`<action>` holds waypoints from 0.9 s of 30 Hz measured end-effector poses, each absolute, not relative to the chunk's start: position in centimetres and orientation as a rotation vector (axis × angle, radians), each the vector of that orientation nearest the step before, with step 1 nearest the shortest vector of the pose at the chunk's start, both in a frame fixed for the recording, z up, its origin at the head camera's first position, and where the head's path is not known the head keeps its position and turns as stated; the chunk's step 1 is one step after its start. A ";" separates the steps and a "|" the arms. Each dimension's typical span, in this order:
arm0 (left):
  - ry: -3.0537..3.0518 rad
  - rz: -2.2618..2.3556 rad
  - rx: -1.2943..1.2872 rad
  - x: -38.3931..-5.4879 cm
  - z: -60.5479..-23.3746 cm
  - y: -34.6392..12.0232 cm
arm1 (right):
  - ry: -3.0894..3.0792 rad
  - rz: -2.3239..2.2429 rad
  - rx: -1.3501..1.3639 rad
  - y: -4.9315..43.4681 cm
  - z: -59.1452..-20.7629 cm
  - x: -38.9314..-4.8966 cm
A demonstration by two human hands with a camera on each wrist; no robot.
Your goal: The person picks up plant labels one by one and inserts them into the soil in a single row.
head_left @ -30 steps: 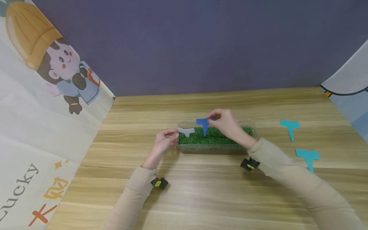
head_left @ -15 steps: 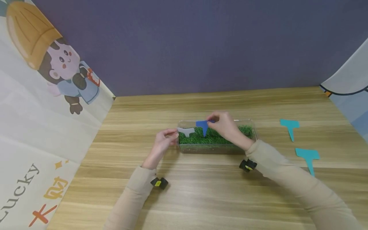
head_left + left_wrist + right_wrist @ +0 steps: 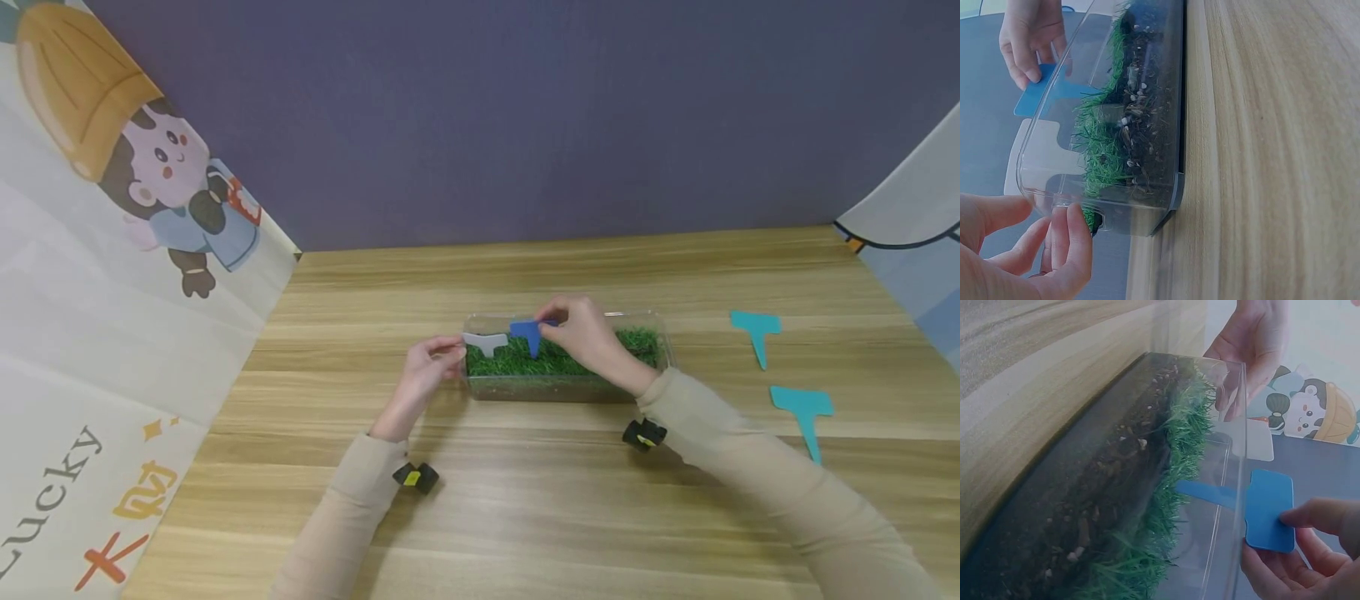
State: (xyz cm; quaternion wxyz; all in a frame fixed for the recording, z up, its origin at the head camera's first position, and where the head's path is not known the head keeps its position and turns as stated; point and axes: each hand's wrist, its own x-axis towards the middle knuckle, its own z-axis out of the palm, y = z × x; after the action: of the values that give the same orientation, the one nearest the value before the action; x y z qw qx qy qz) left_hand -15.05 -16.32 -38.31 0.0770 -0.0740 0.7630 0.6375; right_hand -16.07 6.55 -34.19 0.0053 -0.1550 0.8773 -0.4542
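One blue T-shaped tag (image 3: 528,331) is pinched in my right hand (image 3: 588,337), mid-frame, its stem meeting grass (image 3: 637,342) in a clear box (image 3: 555,388). My left hand (image 3: 423,371), fingers relaxed, touches the box's left end. Lower left, a backdrop (image 3: 82,358) reads "Lucky".

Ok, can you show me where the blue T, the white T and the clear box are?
Blue T tag (image 3: 1270,506): right wrist view, on its wide top.
White T tag (image 3: 487,342): head view, on its wide top.
Clear box (image 3: 558,389): head view, on its front wall.
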 end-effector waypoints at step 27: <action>2.314 1.940 -0.303 -17.1 -38.3 -13.8 | 2.706 -1.307 -0.550 8.9 -34.6 -19.4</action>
State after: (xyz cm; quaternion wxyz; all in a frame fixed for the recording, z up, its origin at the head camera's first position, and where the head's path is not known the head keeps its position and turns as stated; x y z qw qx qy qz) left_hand -17.12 -13.79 -38.28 0.0535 -0.0997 0.7614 0.6383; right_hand -19.38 8.89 -34.58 0.0434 -0.1798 0.8850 -0.4273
